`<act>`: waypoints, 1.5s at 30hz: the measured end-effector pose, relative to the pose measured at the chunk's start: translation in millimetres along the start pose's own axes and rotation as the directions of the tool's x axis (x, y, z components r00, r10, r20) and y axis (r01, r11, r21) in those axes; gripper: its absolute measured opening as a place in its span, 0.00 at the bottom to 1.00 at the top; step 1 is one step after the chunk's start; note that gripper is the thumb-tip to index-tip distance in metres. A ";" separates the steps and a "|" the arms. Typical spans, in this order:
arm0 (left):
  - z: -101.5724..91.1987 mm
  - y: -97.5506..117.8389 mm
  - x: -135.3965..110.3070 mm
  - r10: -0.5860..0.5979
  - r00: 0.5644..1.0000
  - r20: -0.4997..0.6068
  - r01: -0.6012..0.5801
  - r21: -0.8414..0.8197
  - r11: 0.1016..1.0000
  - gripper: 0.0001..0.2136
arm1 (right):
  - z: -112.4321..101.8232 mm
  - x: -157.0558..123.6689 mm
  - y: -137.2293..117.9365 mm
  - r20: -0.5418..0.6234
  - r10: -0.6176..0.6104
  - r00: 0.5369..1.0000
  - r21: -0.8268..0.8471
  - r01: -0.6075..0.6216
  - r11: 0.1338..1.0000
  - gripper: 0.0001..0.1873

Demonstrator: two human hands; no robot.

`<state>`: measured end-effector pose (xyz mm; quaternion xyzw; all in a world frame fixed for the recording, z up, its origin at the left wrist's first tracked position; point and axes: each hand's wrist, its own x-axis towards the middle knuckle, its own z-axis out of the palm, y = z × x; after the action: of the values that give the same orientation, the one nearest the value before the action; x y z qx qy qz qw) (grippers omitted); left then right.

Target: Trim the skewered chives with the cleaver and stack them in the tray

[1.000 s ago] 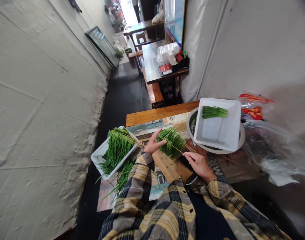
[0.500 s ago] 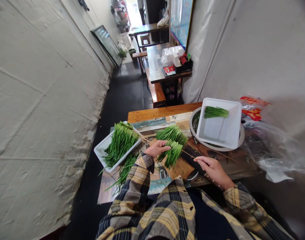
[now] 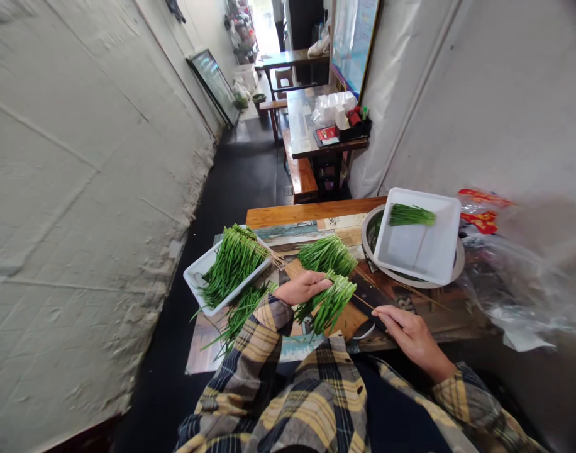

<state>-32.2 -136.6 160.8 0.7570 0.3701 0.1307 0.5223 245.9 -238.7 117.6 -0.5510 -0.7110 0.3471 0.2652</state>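
Note:
My left hand lies on a bundle of green chives threaded on a thin wooden skewer, fingers curled over its top. My right hand pinches the bare end of that skewer above the wooden cutting board. A second skewered chive bundle lies just beyond on the table. A white tray at the left is heaped with more skewered chives. Loose chives lie under it.
A white tub holding one chive skewer sits on a round metal basin at the right. Clear plastic bags crowd the right edge. Beyond the table stand a bench and another table. A wall runs along the left.
My left hand has pulled one skewered bundle away from the other and toward me. My right hand moved back and right along the skewer. The view shifted slightly.

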 end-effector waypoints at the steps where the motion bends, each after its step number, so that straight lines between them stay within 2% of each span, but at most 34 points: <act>1: 1.1 2.4 0.3 -0.011 1.000 0.004 0.011 -0.003 1.000 0.22 | -0.1 -1.0 1.8 -0.003 -0.004 1.000 0.009 0.004 1.000 0.15; 8: 18.7 4.9 16.0 -0.085 0.995 0.060 0.087 -0.037 0.995 0.24 | -4.1 -6.1 17.1 0.037 0.013 0.999 0.071 -0.016 0.997 0.15; 12: 37.5 12.0 30.6 -0.063 0.986 0.156 0.078 -0.092 0.993 0.24 | -9.4 1.0 14.3 0.046 0.015 0.999 0.060 -0.018 0.998 0.14; 15: 46.8 23.8 39.7 -0.029 0.987 0.160 0.047 -0.112 0.993 0.24 | -12.5 8.1 9.8 0.037 0.007 0.999 0.059 -0.009 0.998 0.13; 19: 48.7 42.2 43.7 0.003 0.996 0.089 0.011 -0.150 0.989 0.20 | -15.0 11.5 6.9 -0.016 0.016 1.000 0.088 -0.014 0.996 0.13; 23: 49.0 54.9 40.5 -0.054 0.993 -0.109 0.020 -0.292 0.956 0.17 | -20.2 12.4 5.3 -0.055 0.019 0.998 0.125 -0.012 0.992 0.13; 26: 50.3 58.0 39.1 -0.092 0.975 -0.201 -0.002 -0.422 0.907 0.17 | -24.7 15.5 3.1 -0.090 0.024 0.996 0.143 -0.011 0.990 0.12; 31: 51.1 56.6 44.0 -0.104 0.928 -0.359 -0.011 -0.305 0.952 0.12 | -28.1 20.0 -3.8 -0.109 0.034 0.993 0.153 -0.017 0.988 0.12; 36: 53.7 54.6 50.3 -0.120 0.903 -0.413 0.010 -0.259 0.966 0.12 | -32.4 20.3 -6.3 -0.107 0.027 0.994 0.126 -0.014 0.992 0.13; 41: 55.8 51.6 55.9 -0.182 0.890 -0.418 0.038 -0.329 0.943 0.12 | -33.7 21.3 -3.5 -0.123 -0.005 0.992 0.065 0.013 0.998 0.14; 45: 57.1 48.9 59.0 -0.189 0.900 -0.394 0.019 -0.398 0.917 0.12 | -28.3 21.2 -0.8 -0.160 0.011 0.987 0.038 -0.005 0.999 0.14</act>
<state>62.7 -143.9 169.1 0.5717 0.4825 0.3335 0.5738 261.7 -212.7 135.6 -0.5747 -0.6786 0.3162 0.3304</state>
